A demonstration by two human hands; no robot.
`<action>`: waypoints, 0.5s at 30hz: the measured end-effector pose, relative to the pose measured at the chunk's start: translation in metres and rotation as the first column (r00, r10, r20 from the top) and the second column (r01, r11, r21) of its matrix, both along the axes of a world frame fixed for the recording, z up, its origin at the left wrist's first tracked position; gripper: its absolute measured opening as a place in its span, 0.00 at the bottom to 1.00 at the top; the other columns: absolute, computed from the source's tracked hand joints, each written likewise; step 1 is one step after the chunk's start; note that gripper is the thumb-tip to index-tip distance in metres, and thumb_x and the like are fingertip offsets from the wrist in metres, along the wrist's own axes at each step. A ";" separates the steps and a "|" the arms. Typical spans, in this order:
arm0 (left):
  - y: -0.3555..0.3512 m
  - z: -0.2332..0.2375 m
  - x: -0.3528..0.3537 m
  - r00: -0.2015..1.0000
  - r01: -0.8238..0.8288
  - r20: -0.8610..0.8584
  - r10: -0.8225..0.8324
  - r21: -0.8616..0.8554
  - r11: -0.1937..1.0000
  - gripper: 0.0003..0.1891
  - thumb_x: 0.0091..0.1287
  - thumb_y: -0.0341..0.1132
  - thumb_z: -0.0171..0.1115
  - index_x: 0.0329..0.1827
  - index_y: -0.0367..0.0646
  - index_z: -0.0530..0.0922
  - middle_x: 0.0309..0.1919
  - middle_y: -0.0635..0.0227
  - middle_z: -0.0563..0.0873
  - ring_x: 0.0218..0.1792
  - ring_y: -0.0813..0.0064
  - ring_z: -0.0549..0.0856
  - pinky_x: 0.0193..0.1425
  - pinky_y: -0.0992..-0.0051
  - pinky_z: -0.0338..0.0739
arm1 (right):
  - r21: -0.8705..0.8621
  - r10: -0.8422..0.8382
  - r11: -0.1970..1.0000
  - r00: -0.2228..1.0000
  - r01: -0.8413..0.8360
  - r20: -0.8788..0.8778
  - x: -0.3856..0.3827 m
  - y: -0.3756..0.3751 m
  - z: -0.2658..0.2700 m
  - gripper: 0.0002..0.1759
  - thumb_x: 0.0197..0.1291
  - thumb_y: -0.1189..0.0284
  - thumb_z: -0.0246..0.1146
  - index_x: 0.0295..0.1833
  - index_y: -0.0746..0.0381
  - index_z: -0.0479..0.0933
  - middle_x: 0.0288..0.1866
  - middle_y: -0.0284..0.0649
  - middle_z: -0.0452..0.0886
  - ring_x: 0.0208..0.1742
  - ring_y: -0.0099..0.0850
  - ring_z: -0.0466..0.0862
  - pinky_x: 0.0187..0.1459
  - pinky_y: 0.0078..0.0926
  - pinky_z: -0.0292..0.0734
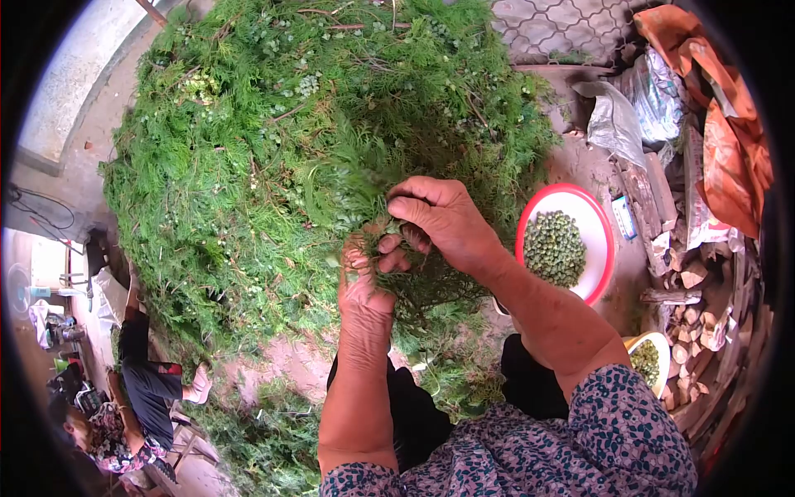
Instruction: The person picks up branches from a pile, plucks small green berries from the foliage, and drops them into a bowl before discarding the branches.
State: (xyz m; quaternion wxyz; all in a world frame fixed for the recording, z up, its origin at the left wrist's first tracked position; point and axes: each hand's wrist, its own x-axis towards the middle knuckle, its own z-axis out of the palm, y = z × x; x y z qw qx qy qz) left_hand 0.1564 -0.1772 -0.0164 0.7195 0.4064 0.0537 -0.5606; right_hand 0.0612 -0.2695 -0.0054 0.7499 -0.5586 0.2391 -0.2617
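Observation:
My left hand (368, 277) is closed round a leafy green conifer sprig (414, 286), whose feathery ends hang below the fingers. Just above and to the right, my right hand (439, 217) is bent over the same sprig, thumb and fingers pinched together at its upper part. Whatever small piece lies between those fingertips is hidden. Both hands are close together in front of a large heap of cut conifer branches (224, 199) with pale blue-green cones among the leaves. To the right of my right forearm stands a white basin with a red rim (609, 248), holding many small green cones (553, 248).
A smaller yellow-rimmed bowl (662, 364) of green cones stands by my right elbow. Stacked firewood (687, 340), plastic bags (642, 108) and an orange sack (729, 157) line the right side. Another person (141, 398) sits at the lower left. More branches (269, 443) lie near my legs.

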 end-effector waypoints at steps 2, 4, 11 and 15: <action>0.000 -0.002 0.001 1.000 0.022 0.022 -0.022 -0.008 1.000 0.08 0.65 0.39 0.49 0.37 0.45 0.72 0.19 0.80 0.70 0.13 0.86 0.65 0.23 0.82 0.62 | 0.013 -0.016 1.000 0.999 0.016 -0.036 0.000 0.002 0.003 0.11 0.60 0.67 0.58 0.38 0.66 0.74 0.21 0.30 0.73 0.16 0.15 0.68 0.17 0.14 0.62; 0.000 -0.003 0.001 0.998 0.044 0.045 -0.043 -0.017 0.999 0.08 0.62 0.39 0.51 0.35 0.44 0.72 0.18 0.79 0.70 0.14 0.85 0.64 0.24 0.81 0.62 | 0.025 -0.031 0.999 0.997 0.032 -0.071 0.000 0.004 0.006 0.11 0.61 0.67 0.57 0.37 0.65 0.74 0.21 0.29 0.72 0.15 0.15 0.67 0.16 0.13 0.61; -0.001 -0.016 -0.002 0.999 0.004 -0.041 -0.006 -0.046 0.999 0.10 0.63 0.40 0.51 0.39 0.45 0.74 0.20 0.78 0.72 0.19 0.83 0.68 0.25 0.81 0.63 | 0.260 -0.095 0.960 0.995 0.100 -0.032 0.000 0.001 -0.003 0.13 0.60 0.66 0.58 0.33 0.67 0.74 0.18 0.30 0.69 0.14 0.17 0.67 0.15 0.16 0.61; -0.008 -0.028 0.005 0.996 -0.078 -0.043 0.078 0.015 0.997 0.10 0.63 0.41 0.54 0.40 0.46 0.75 0.21 0.78 0.72 0.21 0.83 0.68 0.27 0.81 0.65 | 0.364 -0.100 0.930 0.989 0.055 0.107 0.003 0.000 0.000 0.10 0.59 0.69 0.57 0.37 0.67 0.73 0.20 0.33 0.73 0.17 0.18 0.70 0.17 0.16 0.63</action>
